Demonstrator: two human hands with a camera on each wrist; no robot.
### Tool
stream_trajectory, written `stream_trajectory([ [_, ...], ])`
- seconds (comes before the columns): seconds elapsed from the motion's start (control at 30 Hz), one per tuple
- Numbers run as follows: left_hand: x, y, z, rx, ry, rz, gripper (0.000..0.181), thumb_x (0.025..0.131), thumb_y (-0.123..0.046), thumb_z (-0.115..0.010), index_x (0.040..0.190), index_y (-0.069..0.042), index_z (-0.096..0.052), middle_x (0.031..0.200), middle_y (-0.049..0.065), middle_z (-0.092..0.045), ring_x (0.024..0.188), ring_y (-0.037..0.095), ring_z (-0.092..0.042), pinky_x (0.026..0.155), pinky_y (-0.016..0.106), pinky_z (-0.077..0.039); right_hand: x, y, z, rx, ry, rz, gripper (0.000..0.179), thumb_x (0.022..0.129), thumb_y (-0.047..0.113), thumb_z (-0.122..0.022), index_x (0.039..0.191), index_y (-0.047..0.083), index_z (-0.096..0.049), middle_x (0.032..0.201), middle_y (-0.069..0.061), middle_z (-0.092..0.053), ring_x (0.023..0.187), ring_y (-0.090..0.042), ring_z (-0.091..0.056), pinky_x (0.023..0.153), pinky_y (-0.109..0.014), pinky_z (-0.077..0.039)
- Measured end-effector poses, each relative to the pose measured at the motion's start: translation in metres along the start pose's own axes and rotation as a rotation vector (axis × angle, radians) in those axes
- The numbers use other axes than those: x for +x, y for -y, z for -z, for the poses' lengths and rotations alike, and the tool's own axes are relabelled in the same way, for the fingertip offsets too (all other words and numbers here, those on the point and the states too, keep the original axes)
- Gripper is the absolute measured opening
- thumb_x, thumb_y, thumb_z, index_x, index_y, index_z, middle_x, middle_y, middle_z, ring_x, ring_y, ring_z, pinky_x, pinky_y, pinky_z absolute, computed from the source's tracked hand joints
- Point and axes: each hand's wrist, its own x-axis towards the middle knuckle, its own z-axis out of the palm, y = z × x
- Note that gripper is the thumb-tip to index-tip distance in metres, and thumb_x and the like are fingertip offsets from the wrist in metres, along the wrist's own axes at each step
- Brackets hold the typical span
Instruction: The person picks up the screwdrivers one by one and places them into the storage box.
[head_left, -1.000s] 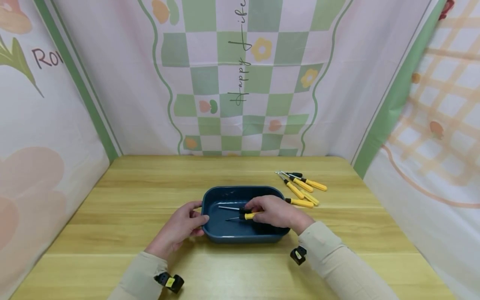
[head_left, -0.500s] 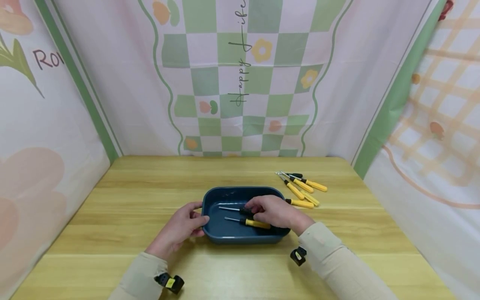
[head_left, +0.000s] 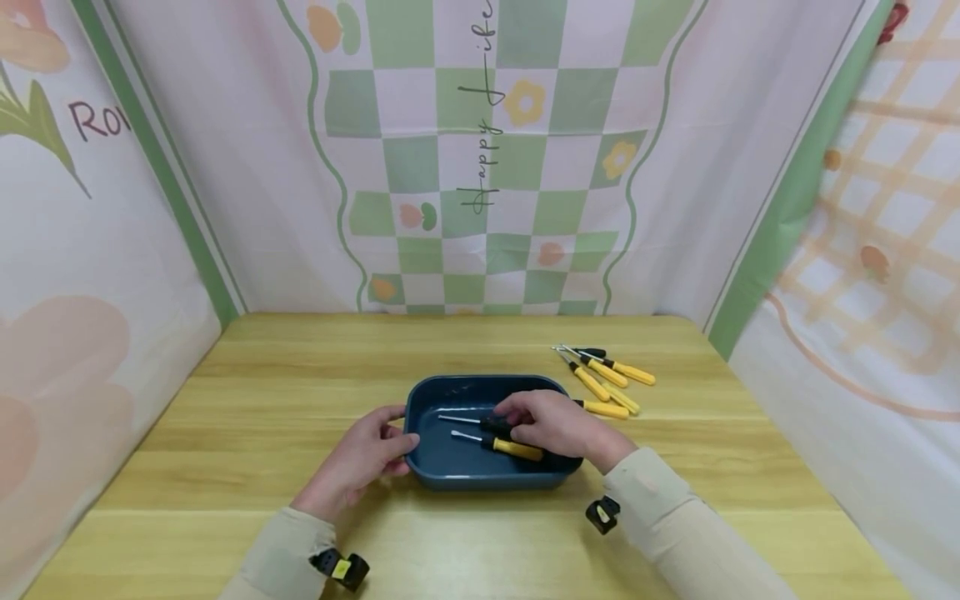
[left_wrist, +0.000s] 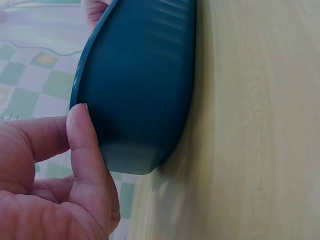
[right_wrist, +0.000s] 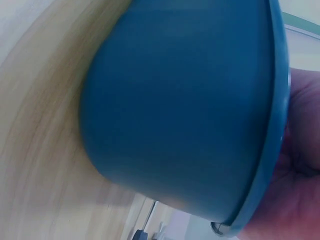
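Observation:
My left hand (head_left: 363, 458) pinches the left end of a dark blue baking dish (head_left: 495, 481), thumb over the rim and fingers outside. In the left wrist view, the thumb (left_wrist: 82, 135) lies against the dish's rim. Inside the dish lie a yellow-handled screwdriver (head_left: 517, 450) and, behind it, a black-handled screwdriver (head_left: 495, 427), shafts pointing left. My right hand (head_left: 555, 423) reaches over the right end, its fingers and thumb at the black handle, which it partly covers; I cannot tell whether it grips. In the right wrist view the dish wall (right_wrist: 175, 110) hides most of that hand.
Several more screwdrivers (head_left: 588, 383), mostly yellow-handled, lie in a loose pile on the wooden table (head_left: 300, 367) behind and right of the dish. One yellow handle (head_left: 606, 409) sits close to the dish's right end. Patterned cloth (head_left: 480, 167) hangs around the table.
My right hand has let go of the yellow-handled screwdriver, which now lies nearer the front of the dish. The right hand has since shifted slightly right; the left hand and dish stay put.

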Motion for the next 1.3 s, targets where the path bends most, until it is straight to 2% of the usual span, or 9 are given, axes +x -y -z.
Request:
stream_trajectory([
  [0.3, -0.003, -0.002, 0.000, -0.003, 0.002, -0.003, 0.054, 0.101, -0.010, -0.068, 0.151, -0.004, -0.049, 0.103, 0.014, -0.057, 0.073, 0.020, -0.063, 0.066, 0.026, -0.061, -0.005, 0.000, 0.007, 0.006, -0.037, 0.021, 0.035, 0.100, 0.009, -0.067, 0.135, 0.007, -0.067, 0.122, -0.009, -0.071, 0.109, -0.020, -0.066, 0.097, -0.046, -0.058],
  [0.43, -0.003, -0.001, -0.001, -0.004, 0.001, 0.003, 0.054, 0.101, -0.009, -0.068, 0.152, -0.004, -0.049, 0.102, 0.014, -0.057, 0.072, 0.019, -0.063, 0.064, 0.025, -0.061, -0.008, -0.001, 0.009, 0.012, -0.055, 0.000, 0.036, 0.101, 0.011, -0.066, 0.137, 0.008, -0.066, 0.127, -0.011, -0.070, 0.113, -0.022, -0.066, 0.098, -0.047, -0.057],
  [0.63, -0.003, 0.000, -0.001, -0.002, -0.002, 0.001, 0.052, 0.102, -0.009, -0.066, 0.152, -0.005, -0.050, 0.103, 0.014, -0.057, 0.073, 0.020, -0.063, 0.065, 0.026, -0.061, -0.013, -0.006, 0.018, 0.018, -0.103, 0.007, 0.037, 0.102, 0.015, -0.067, 0.139, 0.009, -0.065, 0.129, -0.012, -0.069, 0.114, -0.025, -0.066, 0.098, -0.047, -0.057],
  [0.93, -0.003, -0.001, -0.002, -0.003, -0.001, 0.000, 0.053, 0.102, -0.009, -0.066, 0.152, -0.005, -0.049, 0.103, 0.014, -0.057, 0.073, 0.020, -0.062, 0.065, 0.025, -0.060, -0.020, -0.014, 0.034, -0.022, -0.176, 0.023, 0.043, 0.101, 0.020, -0.068, 0.142, 0.008, -0.063, 0.138, -0.012, -0.066, 0.125, -0.031, -0.062, 0.104, -0.054, -0.054],
  [1.3, -0.002, -0.003, -0.003, -0.017, -0.001, 0.003, 0.053, 0.101, -0.007, -0.066, 0.151, -0.003, -0.049, 0.102, 0.014, -0.057, 0.072, 0.018, -0.062, 0.063, 0.024, -0.060, -0.028, -0.025, 0.049, -0.042, -0.261, 0.025, 0.047, 0.103, 0.018, -0.065, 0.148, 0.008, -0.057, 0.150, -0.016, -0.057, 0.135, -0.043, -0.056, 0.108, -0.061, -0.049],
])
